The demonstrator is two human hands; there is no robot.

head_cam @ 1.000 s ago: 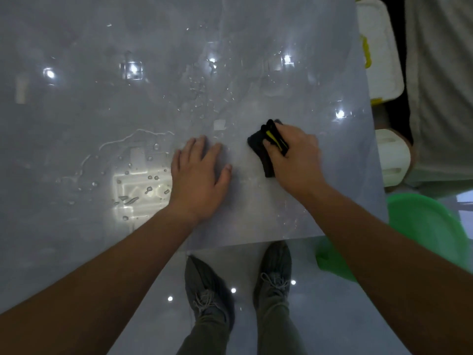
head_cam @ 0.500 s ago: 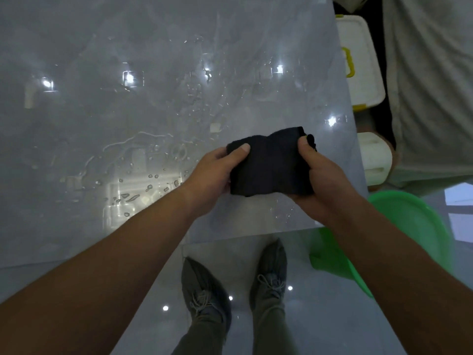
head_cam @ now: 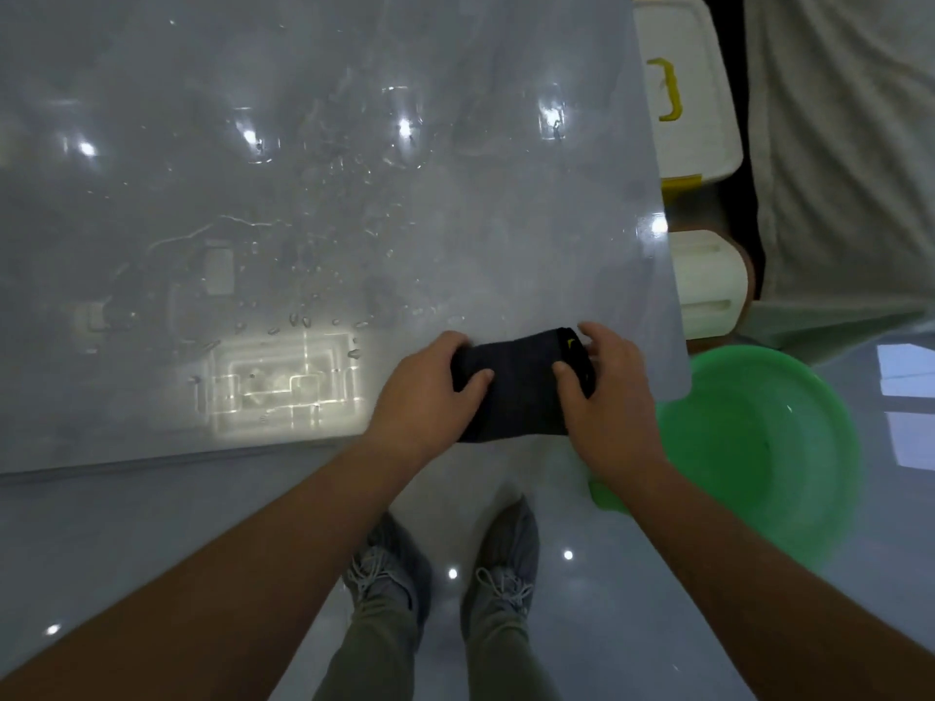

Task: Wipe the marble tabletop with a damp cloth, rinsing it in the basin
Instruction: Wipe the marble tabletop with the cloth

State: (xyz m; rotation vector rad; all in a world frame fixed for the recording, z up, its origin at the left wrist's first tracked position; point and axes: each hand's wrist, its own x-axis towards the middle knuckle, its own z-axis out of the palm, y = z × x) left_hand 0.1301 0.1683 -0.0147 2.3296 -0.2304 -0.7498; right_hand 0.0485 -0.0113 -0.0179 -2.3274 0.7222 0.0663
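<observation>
The wet marble tabletop point(head_cam: 303, 220) fills the view, with a green basin point(head_cam: 769, 447) on the floor by its right corner. Above the near edge, left hand point(head_cam: 425, 397) and right hand point(head_cam: 607, 397) grip opposite ends of the dark cloth point(head_cam: 516, 392).

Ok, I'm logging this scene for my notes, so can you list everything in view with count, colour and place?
tabletop: one, grey marble, wet with droplets, fills upper left
cloth: one, dark with a yellow mark, held over the table's near right corner
basin: one, green, on the floor right of the table
boxes: two, white, one with yellow handle, beyond the table's right edge
fabric: one, pale grey, far right
floor: glossy grey
shoes: two, grey, bottom centre
left hand: grips cloth's left end
right hand: grips cloth's right end
</observation>
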